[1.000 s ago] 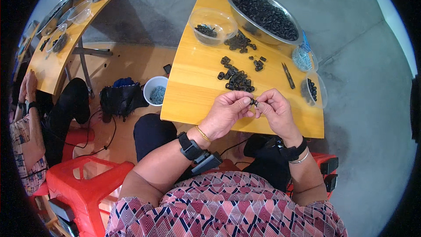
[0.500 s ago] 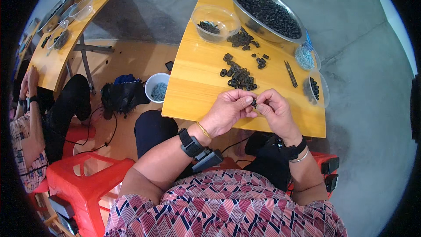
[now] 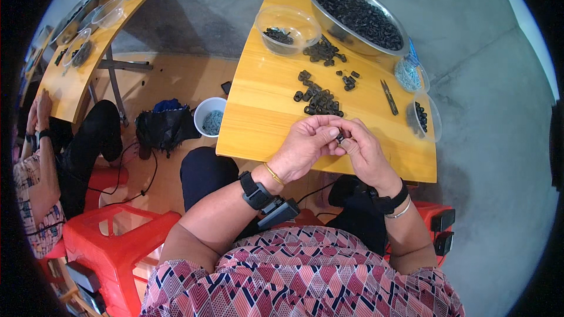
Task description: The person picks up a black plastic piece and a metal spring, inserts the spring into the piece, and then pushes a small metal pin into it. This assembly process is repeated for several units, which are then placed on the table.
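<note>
Over the near edge of the yellow table [image 3: 258, 123], my two hands meet around a small black part [image 3: 340, 137]. My left hand [image 3: 305, 144] pinches it between thumb and fingers. Against its other side press the thumb and fingertips of my right hand [image 3: 364, 149]; most of the part is hidden by fingers. Just beyond them lies a loose pile of small black ring-like parts [image 3: 320, 101]. A pair of black tweezers [image 3: 389, 97] rests to the right of that pile.
A large steel bowl [image 3: 397, 50] full of black parts stands at the back. Clear plastic tubs [image 3: 314, 23] sit on the table, one at back left, others along the right. A white bucket [image 3: 202, 108] and a red stool [image 3: 117, 229] are at left, near another person's hands [image 3: 41, 108].
My right fingers have shifted and curled closer to my left hand around the small black part. The things on the table stay in place.
</note>
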The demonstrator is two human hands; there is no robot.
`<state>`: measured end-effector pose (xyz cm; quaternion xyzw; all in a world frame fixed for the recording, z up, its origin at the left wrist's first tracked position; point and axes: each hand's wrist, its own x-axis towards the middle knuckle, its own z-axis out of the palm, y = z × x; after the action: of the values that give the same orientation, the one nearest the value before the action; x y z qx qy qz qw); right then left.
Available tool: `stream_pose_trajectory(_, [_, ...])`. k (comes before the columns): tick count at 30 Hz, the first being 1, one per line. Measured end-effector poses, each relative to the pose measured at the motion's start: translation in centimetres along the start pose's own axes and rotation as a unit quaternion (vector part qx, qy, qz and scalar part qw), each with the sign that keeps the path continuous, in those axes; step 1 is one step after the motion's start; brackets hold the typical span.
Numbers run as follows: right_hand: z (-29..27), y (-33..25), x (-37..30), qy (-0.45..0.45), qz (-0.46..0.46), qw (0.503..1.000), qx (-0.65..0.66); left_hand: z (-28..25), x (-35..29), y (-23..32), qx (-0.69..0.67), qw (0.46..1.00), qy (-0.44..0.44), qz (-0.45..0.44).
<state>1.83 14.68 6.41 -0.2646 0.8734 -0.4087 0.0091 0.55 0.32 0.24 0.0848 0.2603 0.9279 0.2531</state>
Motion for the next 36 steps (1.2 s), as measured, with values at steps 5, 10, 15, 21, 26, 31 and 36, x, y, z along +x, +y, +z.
stream_pose_trajectory(5, [0.2,0.4,0.1,0.010,-0.004,1.000,0.006,0.2,0.0,-0.2,0.029,0.999,0.015,0.009])
stream_pose_trajectory(10, [0.3,0.3,0.0,0.000,0.008,1.000,0.028,0.0,-0.2,-0.3,0.010,1.000,0.007,0.024])
stream_pose_trajectory(15, [0.2,1.0,-0.1,0.020,-0.045,0.999,-0.004,0.7,-0.1,0.0,0.027,0.998,0.059,0.020])
stream_pose_trajectory(21, [-0.9,-0.3,-0.2,-0.021,-0.025,0.999,-0.016,-0.3,-0.6,0.9,0.007,0.996,-0.022,-0.083])
stream_pose_trajectory(26, [-0.3,-0.6,-0.2,-0.018,-0.073,0.997,-0.034,-0.6,-0.5,0.8,-0.030,0.993,-0.037,-0.107])
stream_pose_trajectory(31, [0.9,-0.4,-0.4,0.023,-0.081,0.995,-0.061,0.1,-0.8,0.3,-0.025,0.996,-0.009,-0.084])
stream_pose_trajectory(36, [1.2,-0.6,-0.3,0.041,-0.078,0.994,-0.062,0.5,-0.9,-0.4,-0.030,0.998,0.023,-0.050])
